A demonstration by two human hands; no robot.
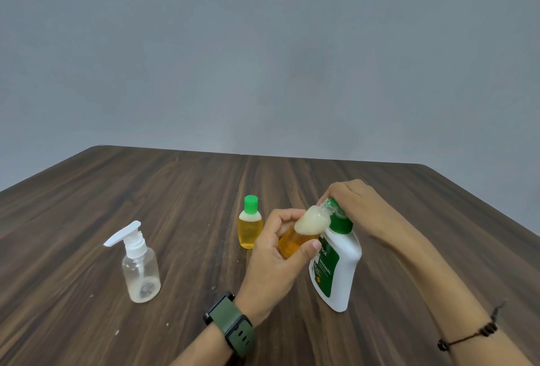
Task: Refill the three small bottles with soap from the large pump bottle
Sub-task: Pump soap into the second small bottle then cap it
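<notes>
My left hand (273, 251) grips a small uncapped bottle (304, 230), tilted to the right, with amber soap below and foam near its neck. Its open mouth meets the green pump head of the large white soap bottle (340, 266), which stands on the table. My right hand (355, 205) covers and presses that pump head from above. A second small bottle (249, 227) with a green cap stands upright behind, filled with amber soap. At the left stands a clear small bottle (141, 269) with a white pump top, nearly empty with a little residue at the bottom.
Everything sits on a dark wood-grain table (175, 190) whose far edge runs before a plain grey wall. A green watch is on my left wrist and a dark cord bracelet on my right wrist.
</notes>
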